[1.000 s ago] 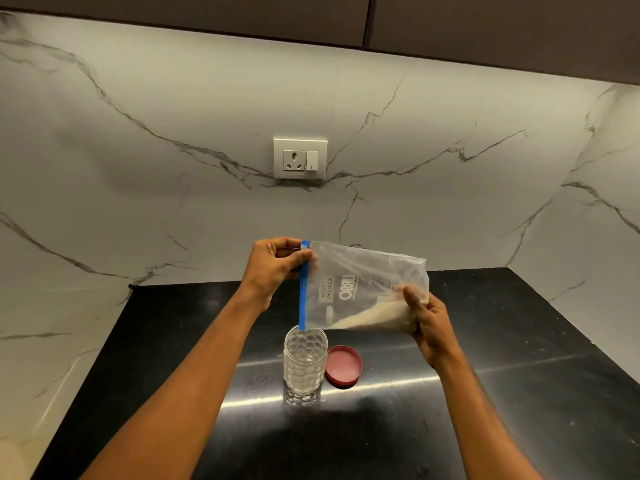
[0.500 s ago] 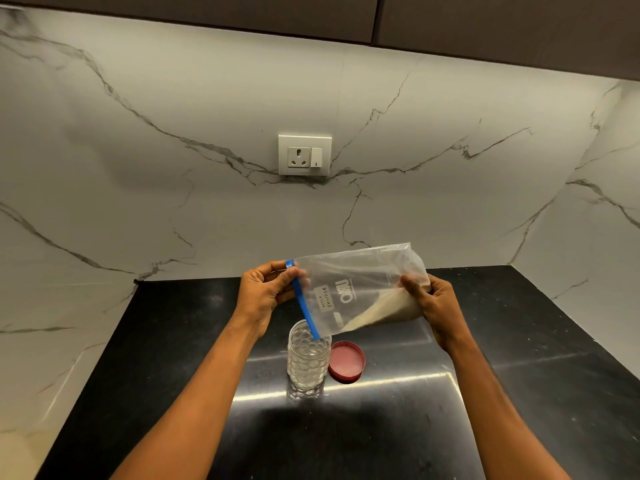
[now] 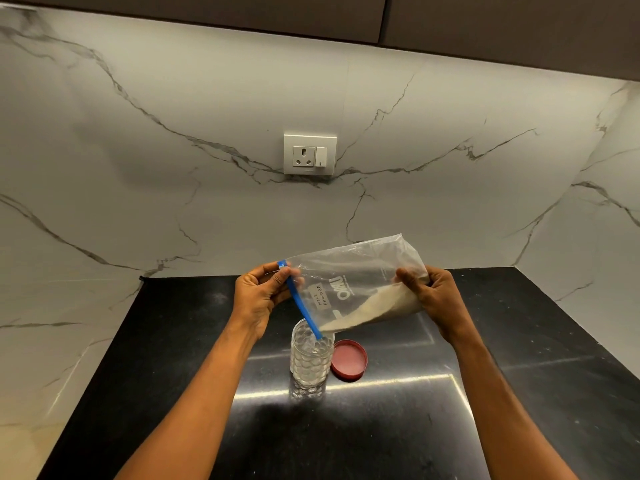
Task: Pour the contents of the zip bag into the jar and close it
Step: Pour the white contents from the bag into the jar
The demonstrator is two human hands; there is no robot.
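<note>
Clear crinkled zip bag [image 3: 360, 282] — seemingly powder-filled, dimpled jar [image 3: 310, 358]

Both forearms run off the bottom edge, and the zip bag [image 3: 349, 271] hides the right fingertips.

The zip bag [image 3: 353, 282] is showing thin, clear, crinkly plastic with a glossy blue plastic zip strip [image 3: 300, 301]. The jar [image 3: 310, 358] is looking transparent with a bubbled, shiny wall. The red lid [image 3: 349, 359] is appearing as matt plastic. The black countertop [image 3: 450, 410] is gleaming, polished stone; the marble backsplash [image 3: 173, 185] is looking smooth.
</note>
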